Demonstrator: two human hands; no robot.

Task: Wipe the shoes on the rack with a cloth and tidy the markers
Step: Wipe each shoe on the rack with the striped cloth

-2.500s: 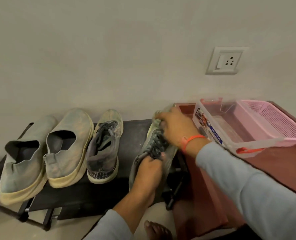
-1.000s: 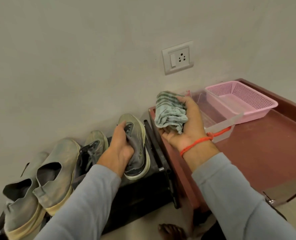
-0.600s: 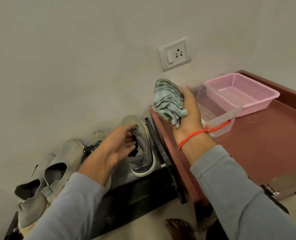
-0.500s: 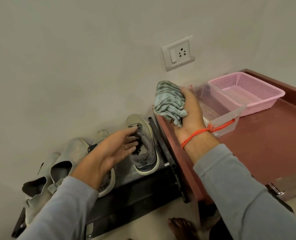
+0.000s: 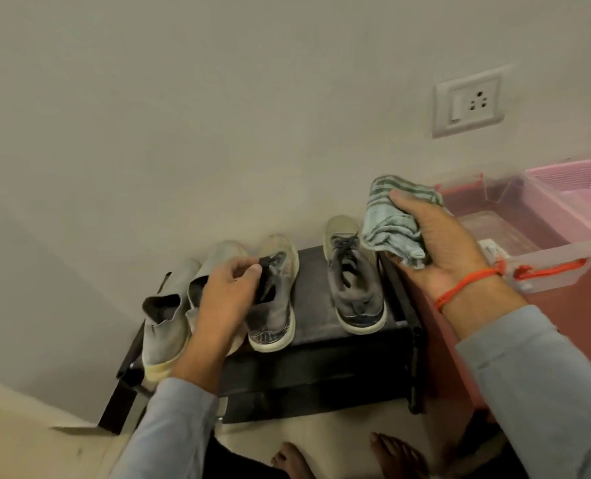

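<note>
Black rack (image 5: 314, 319) against the plain wall (image 5: 218, 98), four shoes on top. Left hand (image 5: 228, 299) pinches the third shoe (image 5: 276, 305) by its tongue; right hand (image 5: 439, 243) clutches the cloth (image 5: 387, 223) over the rack's right edge.

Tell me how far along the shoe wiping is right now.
Partly done, at a guess. The right-hand grey lace-up sneaker stands alone on the black shoe rack, apparently finished. In hand: the left hand grips the tongue of the second grey lace-up sneaker, while the right hand holds the bunched striped green cloth. Left: the two pale grey slip-on shoes. No markers are in view.
</note>
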